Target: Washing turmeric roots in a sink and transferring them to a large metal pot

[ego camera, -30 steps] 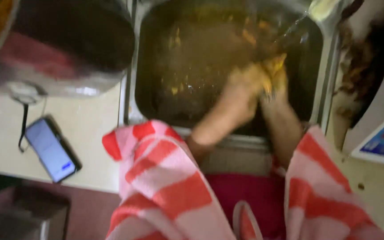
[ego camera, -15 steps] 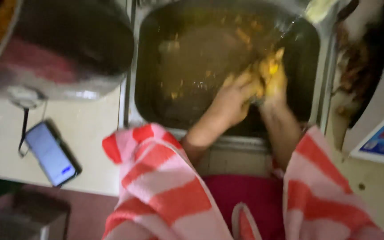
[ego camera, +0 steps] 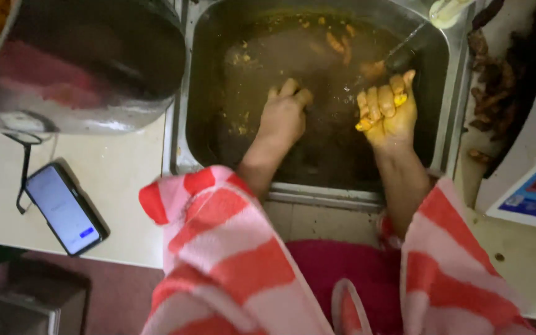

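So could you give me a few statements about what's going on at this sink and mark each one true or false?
1. The right hand holds a yellow piece under a thin stream of water. True.
2. The left hand rests on the counter beside the phone. False: it is down inside the sink.
3. The phone's screen is lit. True.
4. The big metal pot sits inside the sink. False: it stands on the counter to the left of it.
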